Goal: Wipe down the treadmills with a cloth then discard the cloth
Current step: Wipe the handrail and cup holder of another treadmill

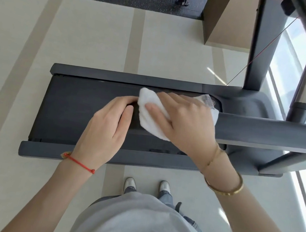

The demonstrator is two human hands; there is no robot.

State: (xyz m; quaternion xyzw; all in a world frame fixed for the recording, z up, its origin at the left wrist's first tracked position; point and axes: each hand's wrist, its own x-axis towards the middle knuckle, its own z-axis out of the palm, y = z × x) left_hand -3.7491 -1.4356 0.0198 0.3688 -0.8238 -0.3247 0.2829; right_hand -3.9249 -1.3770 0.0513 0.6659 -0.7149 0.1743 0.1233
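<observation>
- Pale striped gym floor (93, 33) all around, with a window strip off to the right and a dark speckled mat at the top edge. Only the one head view to go on, looking straight down.
- Treadmill (99, 73) lies crosswise in front of the person, long axis running left to right, console end and uprights on the right.
- Near handrail (274, 133) is the grey bar coming in from the right; it ends about where the hands meet.
- White cloth (150, 108) is wrapped over the end of that rail, above the dark belt (74, 104).
- Right hand (185, 120) is on top of the cloth, fingers curled over it and pointing left, so it's got the cloth clamped against the rail.
- Left hand (110, 123) sits just beside the cloth on its left, fingers curled in and tips touching the cloth's edge. Looks like it's gripping the rail tip or the cloth edge; honestly can't tell which.
- What the next move hinges on, I'd guess: the uncovered rail runs away to the right of the grip, so the stroke goes rightward along the bar, and the right hand is already the one on that side.
- Cloth isn't anywhere near being binned yet; no bin in view anyway.
- Shoes (147, 184) are planted on the floor just short of the near side rail.
</observation>
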